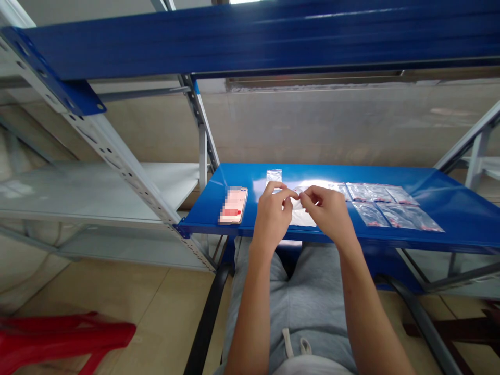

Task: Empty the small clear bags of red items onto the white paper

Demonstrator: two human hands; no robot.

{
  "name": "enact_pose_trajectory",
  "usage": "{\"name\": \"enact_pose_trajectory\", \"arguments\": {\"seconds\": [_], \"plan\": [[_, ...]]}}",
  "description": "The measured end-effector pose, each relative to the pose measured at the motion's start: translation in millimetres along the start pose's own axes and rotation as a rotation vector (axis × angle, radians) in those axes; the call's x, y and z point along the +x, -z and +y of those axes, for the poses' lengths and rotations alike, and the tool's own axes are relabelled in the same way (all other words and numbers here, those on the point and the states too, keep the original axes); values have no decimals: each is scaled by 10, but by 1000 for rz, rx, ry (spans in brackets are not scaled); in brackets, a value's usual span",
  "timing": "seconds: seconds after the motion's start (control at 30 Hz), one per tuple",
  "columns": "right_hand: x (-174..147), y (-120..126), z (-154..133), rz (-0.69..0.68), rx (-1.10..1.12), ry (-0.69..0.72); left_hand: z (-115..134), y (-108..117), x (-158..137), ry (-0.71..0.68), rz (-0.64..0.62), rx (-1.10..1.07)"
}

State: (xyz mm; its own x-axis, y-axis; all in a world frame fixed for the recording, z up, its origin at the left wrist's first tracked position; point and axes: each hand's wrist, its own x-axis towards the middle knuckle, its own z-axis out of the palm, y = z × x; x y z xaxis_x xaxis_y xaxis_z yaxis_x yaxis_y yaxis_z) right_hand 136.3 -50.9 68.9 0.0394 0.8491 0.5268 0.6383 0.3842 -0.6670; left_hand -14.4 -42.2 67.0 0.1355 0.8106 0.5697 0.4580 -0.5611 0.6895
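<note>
Above the blue shelf (265,229), my left hand (273,211) and my right hand (328,211) meet with their fingertips pinched together. Whatever lies between the fingertips is too small and hidden to name. Under them is a white sheet or pouch (302,217), partly covered by my fingers. Just behind my left hand lies a small clear plastic bag (274,175). To the right of my right hand, several clear plastic bags (371,214) lie in two rows, with small red bits showing along their lower edges.
A phone (235,204) with a lit, partly blurred screen lies left of my hands. A blue beam (250,41) crosses overhead, and a perforated grey post (121,161) stands at the left. White shelves (97,190) adjoin there. A red plastic stool or chair (66,336) is on the floor.
</note>
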Motion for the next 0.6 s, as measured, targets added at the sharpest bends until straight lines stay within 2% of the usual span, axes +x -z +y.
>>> {"name": "enact_pose_trajectory", "arguments": {"seconds": [0.3, 0.6], "plan": [[-4, -4, -9, -69, 19, 16, -43, -48, 29, 71, -34, -4], [-5, 0, -4, -69, -1, 29, -27, -6, 20, 109, -42, -54]]}}
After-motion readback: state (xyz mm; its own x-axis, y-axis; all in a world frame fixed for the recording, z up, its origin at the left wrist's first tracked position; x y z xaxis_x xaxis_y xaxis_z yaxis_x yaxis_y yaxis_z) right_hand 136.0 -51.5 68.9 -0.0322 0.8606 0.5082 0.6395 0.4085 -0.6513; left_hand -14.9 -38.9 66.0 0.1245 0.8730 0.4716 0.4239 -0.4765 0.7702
